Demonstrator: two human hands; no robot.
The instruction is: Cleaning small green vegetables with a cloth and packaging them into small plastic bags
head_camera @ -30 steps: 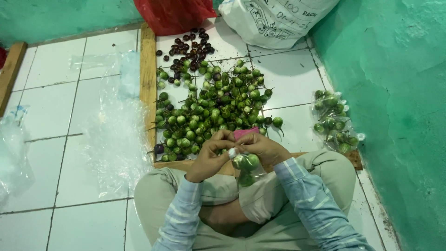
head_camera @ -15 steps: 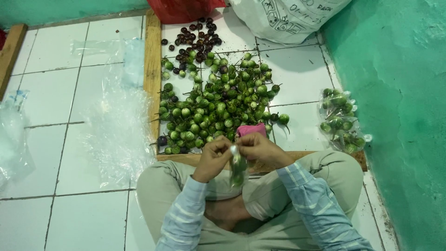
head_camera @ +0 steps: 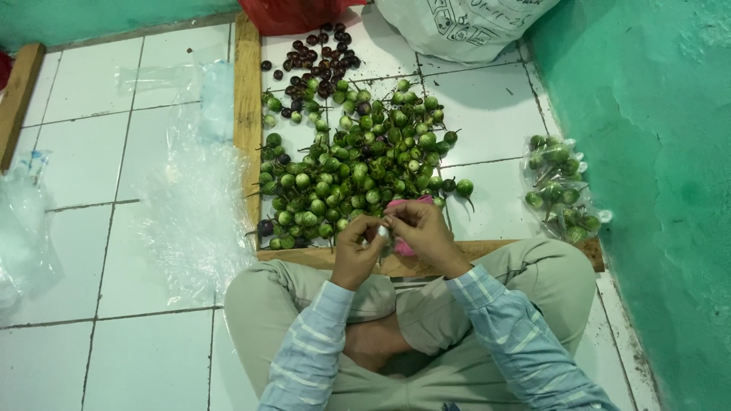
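Here, left hand point(head_camera: 356, 247) and right hand point(head_camera: 423, 228) meet, fingertips pinched on a small clear plastic bag point(head_camera: 384, 242) over the wooden plank point(head_camera: 487, 250). Just beyond: heap of small round green eggplants point(head_camera: 358, 164), pink object point(head_camera: 402, 205) partly hidden. Filled clear bags point(head_camera: 560, 186) lie by the green wall point(head_camera: 655, 152).

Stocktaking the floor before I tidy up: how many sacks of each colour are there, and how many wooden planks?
Red bag: 1
White sack: 1
Wooden planks: 3
Total: 5
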